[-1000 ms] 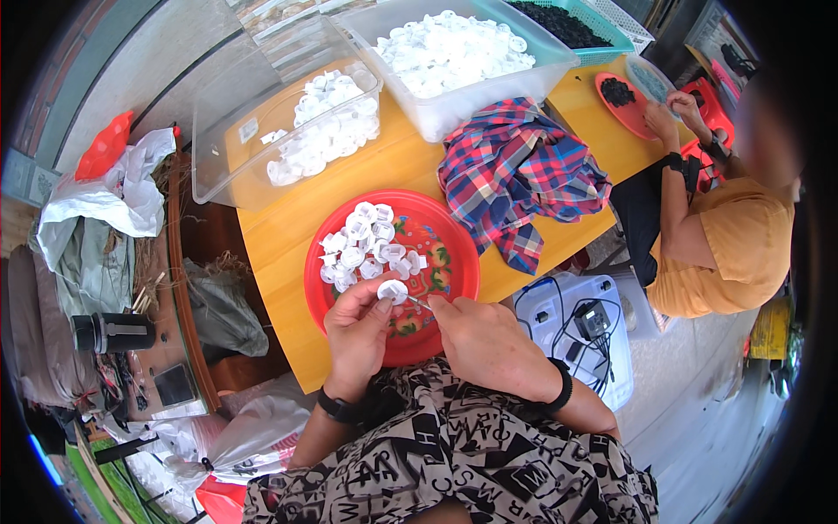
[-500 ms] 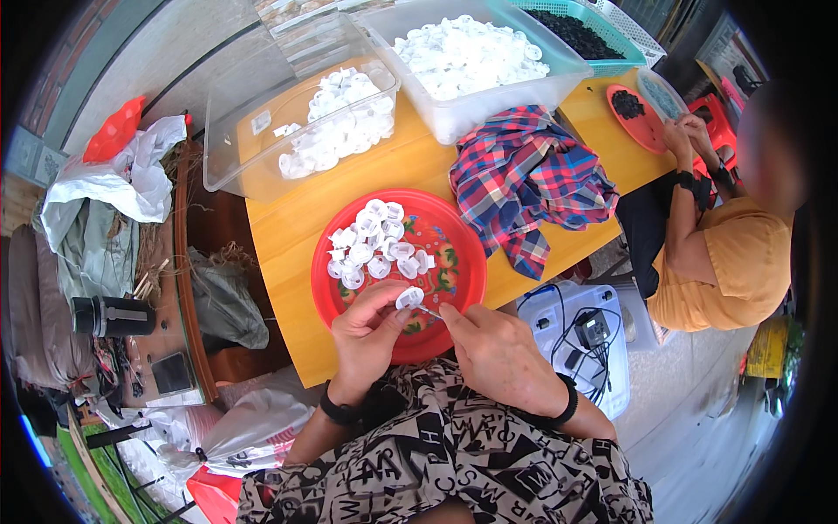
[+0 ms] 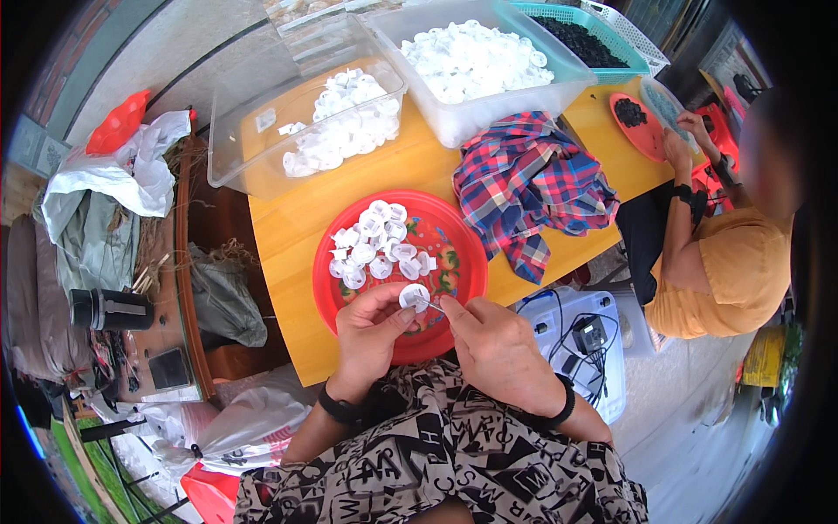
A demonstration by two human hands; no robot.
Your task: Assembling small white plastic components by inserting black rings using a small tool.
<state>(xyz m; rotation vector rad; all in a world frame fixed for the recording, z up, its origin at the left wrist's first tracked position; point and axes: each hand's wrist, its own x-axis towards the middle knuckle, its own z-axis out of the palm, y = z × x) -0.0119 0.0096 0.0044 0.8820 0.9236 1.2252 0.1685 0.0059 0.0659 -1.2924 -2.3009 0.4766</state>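
Between thumb and fingers, my left hand (image 3: 367, 336) pinches a small round white plastic part (image 3: 414, 297) above the near side of a red plate (image 3: 325, 301) with a flower print. My right hand (image 3: 502, 349) is closed on a thin metal tool (image 3: 433, 306), its tip touching the white part. The tool's handle end is hidden in my fingers, so its exact kind does not show. On the plate's far left half lies a heap of like white parts (image 3: 377, 240).
Two clear bins (image 3: 218, 162) (image 3: 454, 122) of white parts stand at the back of the yellow table (image 3: 284, 288). A plaid cloth (image 3: 532, 183) lies right of the plate. Further right, a person in an orange shirt (image 3: 724, 271) works beside a red plate (image 3: 650, 144) of black pieces.
The white part in my left hand has turned to show more of its round face. My right hand and the tool have shifted slightly. The co-worker's hands have moved apart.
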